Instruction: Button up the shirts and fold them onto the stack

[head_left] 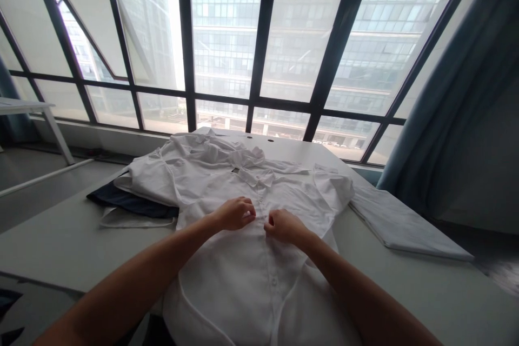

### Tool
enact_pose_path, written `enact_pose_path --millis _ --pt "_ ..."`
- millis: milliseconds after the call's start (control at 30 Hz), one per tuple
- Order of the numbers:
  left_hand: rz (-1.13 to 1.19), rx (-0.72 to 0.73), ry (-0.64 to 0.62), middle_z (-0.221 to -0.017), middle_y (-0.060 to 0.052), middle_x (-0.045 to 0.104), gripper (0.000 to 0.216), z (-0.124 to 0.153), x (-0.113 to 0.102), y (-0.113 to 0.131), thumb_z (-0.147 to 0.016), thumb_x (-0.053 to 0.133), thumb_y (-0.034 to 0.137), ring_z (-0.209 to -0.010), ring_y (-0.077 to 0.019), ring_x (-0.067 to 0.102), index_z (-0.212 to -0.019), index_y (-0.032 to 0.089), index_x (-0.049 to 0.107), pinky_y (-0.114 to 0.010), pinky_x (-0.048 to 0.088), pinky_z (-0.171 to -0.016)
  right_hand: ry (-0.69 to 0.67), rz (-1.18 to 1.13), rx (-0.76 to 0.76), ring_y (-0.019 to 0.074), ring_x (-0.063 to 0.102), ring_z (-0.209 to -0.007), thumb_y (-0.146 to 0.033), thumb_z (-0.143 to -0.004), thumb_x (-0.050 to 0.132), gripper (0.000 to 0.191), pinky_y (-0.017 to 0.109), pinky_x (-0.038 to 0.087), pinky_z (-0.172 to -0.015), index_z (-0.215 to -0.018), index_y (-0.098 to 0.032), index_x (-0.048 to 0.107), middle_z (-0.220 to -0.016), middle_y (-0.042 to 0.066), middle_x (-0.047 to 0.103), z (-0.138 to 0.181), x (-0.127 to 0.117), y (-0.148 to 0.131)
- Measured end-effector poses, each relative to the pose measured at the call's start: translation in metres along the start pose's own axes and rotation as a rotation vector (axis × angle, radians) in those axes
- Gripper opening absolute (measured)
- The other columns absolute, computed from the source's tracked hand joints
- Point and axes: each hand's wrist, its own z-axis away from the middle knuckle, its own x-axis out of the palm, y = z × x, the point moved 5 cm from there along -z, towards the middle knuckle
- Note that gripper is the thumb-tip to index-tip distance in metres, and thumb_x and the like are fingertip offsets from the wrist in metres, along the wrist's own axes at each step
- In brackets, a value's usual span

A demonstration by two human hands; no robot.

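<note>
A white button-front shirt point(251, 265) lies face up and spread out on the table, its collar point(256, 177) pointing away from me. My left hand point(234, 214) and my right hand point(285, 227) meet at the shirt's front placket just below the collar. The fingers of both hands are curled and pinch the cloth on either side of the button line. A small button point(273, 282) shows lower down the placket. The shirt's hem runs out of view at the bottom of the picture.
Behind the shirt lies a crumpled pile of white garments point(190, 165), over a dark navy garment point(130, 200). A folded white cloth point(405, 224) lies to the right on the pale table point(60, 243). A large window and a blue curtain point(441, 97) stand beyond.
</note>
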Motion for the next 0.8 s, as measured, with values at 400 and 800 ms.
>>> enact_pose_path --millis 400,800 --pt "0.161 0.010 -0.052 -0.086 -0.002 0.067 0.008 -0.002 0.014 0.031 -0.084 0.065 0.024 -0.071 -0.0128 0.060 -0.085 0.018 0.071 -0.021 0.043 -0.066 -0.124 -0.634 -0.031 0.0108 0.055 -0.042 -0.017 -0.082 0.047 0.022 0.019 0.039 -0.042 -0.061 -0.018 0.054 -0.048 -0.003 0.056 -0.007 0.010 0.015" --pt "0.156 -0.007 -0.054 -0.091 -0.001 0.071 0.011 -0.001 0.021 0.026 -0.083 0.065 0.026 -0.078 -0.0154 0.064 -0.089 0.020 0.072 -0.022 0.044 -0.070 -0.318 -0.618 0.064 0.0114 0.054 -0.039 -0.019 -0.081 0.053 0.025 0.020 0.041 -0.038 -0.056 -0.018 0.054 -0.044 -0.003 0.054 0.003 0.017 0.010"
